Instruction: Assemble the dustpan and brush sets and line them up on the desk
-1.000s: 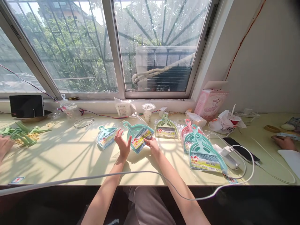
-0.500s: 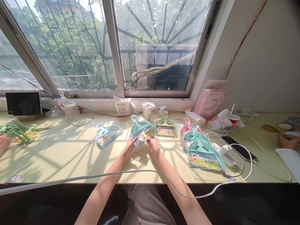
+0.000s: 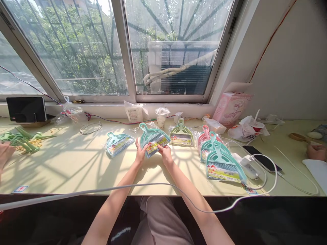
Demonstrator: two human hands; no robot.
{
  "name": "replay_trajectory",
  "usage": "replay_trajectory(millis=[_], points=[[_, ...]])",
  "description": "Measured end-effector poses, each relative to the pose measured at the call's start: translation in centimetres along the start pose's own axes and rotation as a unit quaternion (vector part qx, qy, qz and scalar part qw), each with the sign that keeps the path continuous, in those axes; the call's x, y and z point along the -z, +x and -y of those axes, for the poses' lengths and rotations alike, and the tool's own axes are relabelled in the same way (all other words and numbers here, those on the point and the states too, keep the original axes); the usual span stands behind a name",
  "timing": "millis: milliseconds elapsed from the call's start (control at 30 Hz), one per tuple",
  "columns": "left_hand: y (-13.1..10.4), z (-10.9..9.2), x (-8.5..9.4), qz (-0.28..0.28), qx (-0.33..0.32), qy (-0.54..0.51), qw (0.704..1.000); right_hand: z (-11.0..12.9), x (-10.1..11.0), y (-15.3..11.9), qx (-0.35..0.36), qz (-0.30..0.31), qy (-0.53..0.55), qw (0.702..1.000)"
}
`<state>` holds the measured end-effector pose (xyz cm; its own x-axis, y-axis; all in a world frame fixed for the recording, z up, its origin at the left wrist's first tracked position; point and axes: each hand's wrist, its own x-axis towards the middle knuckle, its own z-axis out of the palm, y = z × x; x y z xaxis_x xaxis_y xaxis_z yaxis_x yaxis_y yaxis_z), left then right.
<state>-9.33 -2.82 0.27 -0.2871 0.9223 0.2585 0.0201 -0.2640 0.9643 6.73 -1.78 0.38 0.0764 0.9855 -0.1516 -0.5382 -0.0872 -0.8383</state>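
Observation:
Between my two hands is a teal dustpan and brush set (image 3: 150, 133), its handle loop pointing up and to the left. My left hand (image 3: 140, 152) grips its lower left edge. My right hand (image 3: 166, 154) closes on the lower right, thumb over the printed label card (image 3: 154, 145) that lies across the bristles. To the left rests another teal dustpan set (image 3: 118, 144) in clear wrap. Just behind my right hand is a green dustpan set (image 3: 181, 134). Farther right, teal dustpan sets (image 3: 223, 163) overlap a pink one (image 3: 205, 131).
A white cable (image 3: 163, 184) crosses in front of my forearms. Right of the sets lie a charger (image 3: 247, 160) and a phone (image 3: 262, 158). Cups, bags and a pink box (image 3: 231, 109) line the window. Other people's hands (image 3: 6, 153) show at both table ends.
The label card, tilted up by my right fingers before, now lies flat across the brush. The held set has turned slightly and shifted a little left and up, along with my left hand.

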Motion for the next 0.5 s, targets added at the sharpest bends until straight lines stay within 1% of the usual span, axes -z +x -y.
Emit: replay_trajectory(millis=[67,167,267,367,500], points=[[-0.3,0.0,-0.2,-0.015,0.013,-0.012,1.0,0.3,0.0,-0.1,-0.001,0.008,-0.001,1.0],[-0.6,-0.1,-0.2,0.012,0.004,-0.026,1.0,0.8,0.0,-0.3,-0.017,0.02,-0.019,0.999],[-0.6,0.0,0.1,0.022,-0.006,-0.029,0.999,1.1,0.2,-0.3,-0.037,0.024,-0.023,0.999],[-0.5,0.1,0.2,0.019,0.005,-0.026,0.999,1.3,0.5,-0.2,-0.03,0.039,-0.038,0.998],[-0.9,0.1,0.0,0.025,-0.023,-0.027,0.999,1.4,0.8,-0.2,-0.013,0.049,-0.049,0.997]])
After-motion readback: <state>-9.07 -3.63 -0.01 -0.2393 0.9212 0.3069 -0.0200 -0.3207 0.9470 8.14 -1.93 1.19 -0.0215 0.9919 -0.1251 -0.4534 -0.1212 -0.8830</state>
